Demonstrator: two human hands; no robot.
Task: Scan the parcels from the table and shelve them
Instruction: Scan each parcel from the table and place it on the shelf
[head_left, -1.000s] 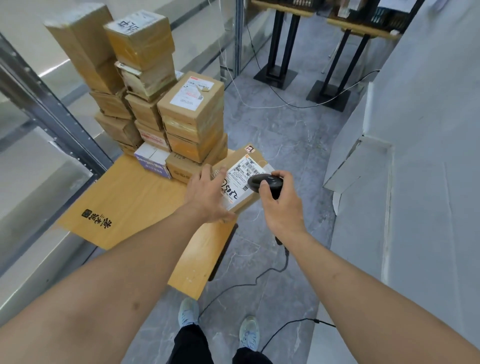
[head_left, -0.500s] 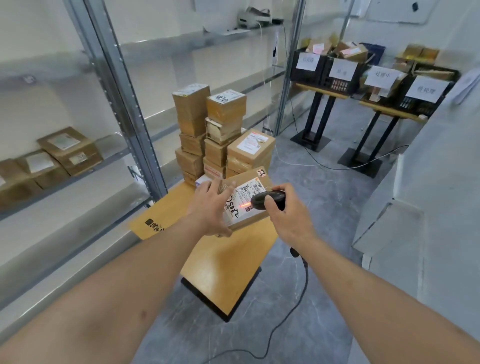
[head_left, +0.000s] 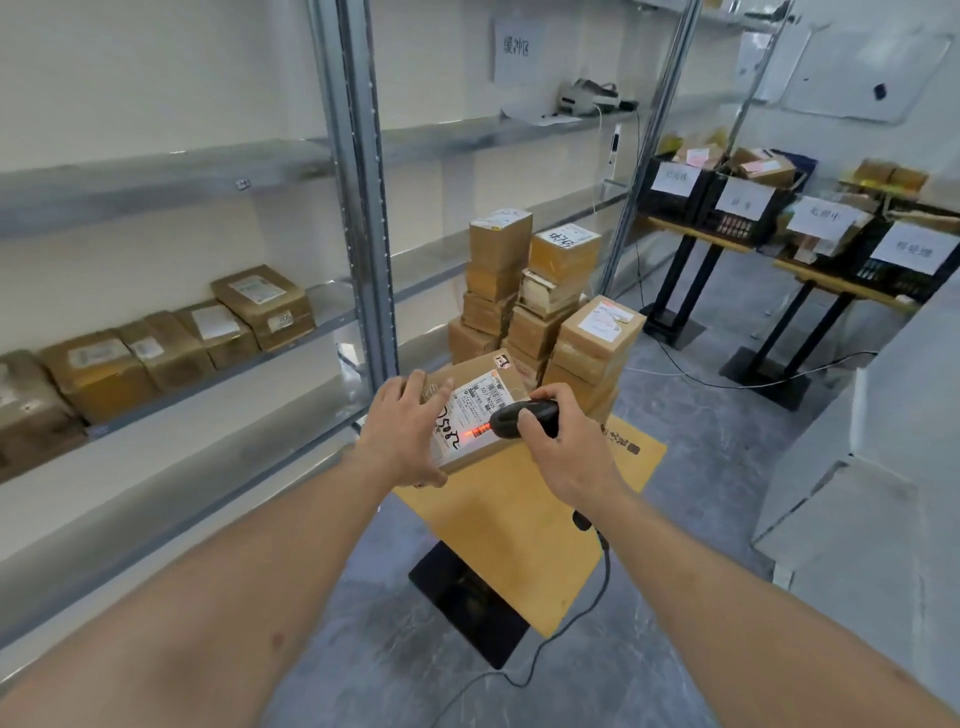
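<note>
Handwritten "2505" on parcel label (head_left: 470, 410)

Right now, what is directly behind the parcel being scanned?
Behind the held parcel stand three stacks of brown boxes on the wooden table. The parcel hides the stacks' lowest boxes, so their count is unclear.

Storeroom corner with labelled crates

Black crates (head_left: 727, 208) with white paper labels sit on narrow wooden stands (head_left: 696, 236). Left of the crates, a paper sign (head_left: 516, 49) hangs on the wall; right of them, a whiteboard (head_left: 862, 73).
</note>
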